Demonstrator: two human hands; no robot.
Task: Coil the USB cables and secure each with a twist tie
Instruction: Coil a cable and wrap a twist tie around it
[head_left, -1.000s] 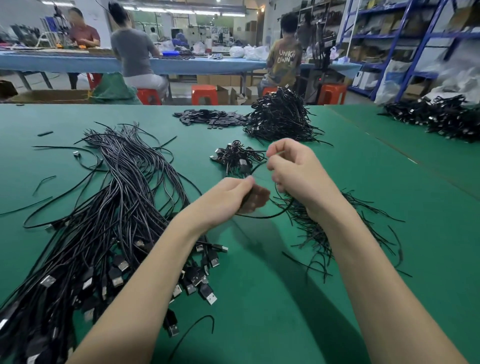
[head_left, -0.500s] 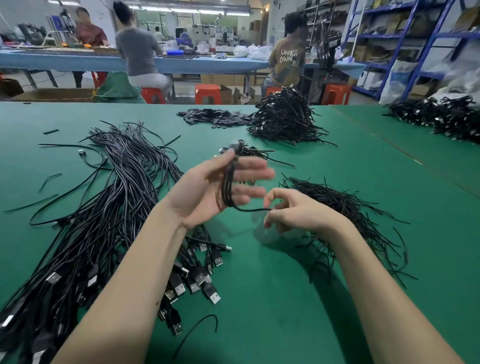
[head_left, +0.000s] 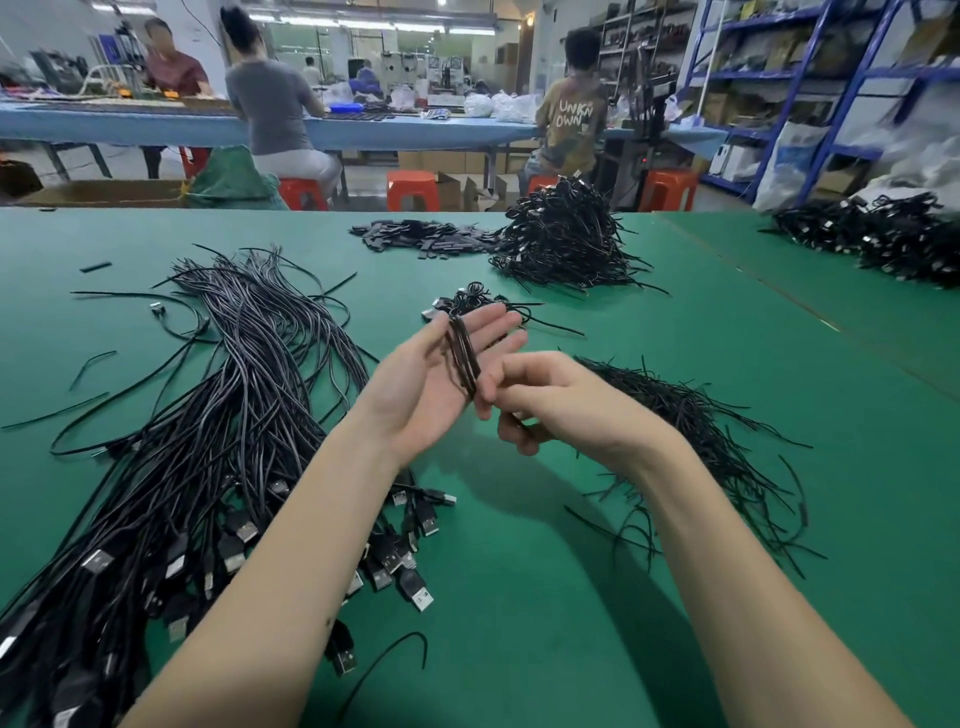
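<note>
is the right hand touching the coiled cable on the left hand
Touching. In the head view the right hand has its fingertips against the lower end of the coiled cable, which lies wrapped across the open left hand, with no gap showing.

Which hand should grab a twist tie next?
The right hand, probably: the twist ties lie just beside it, while the left hand has the coiled cable looped around its fingers.
</note>
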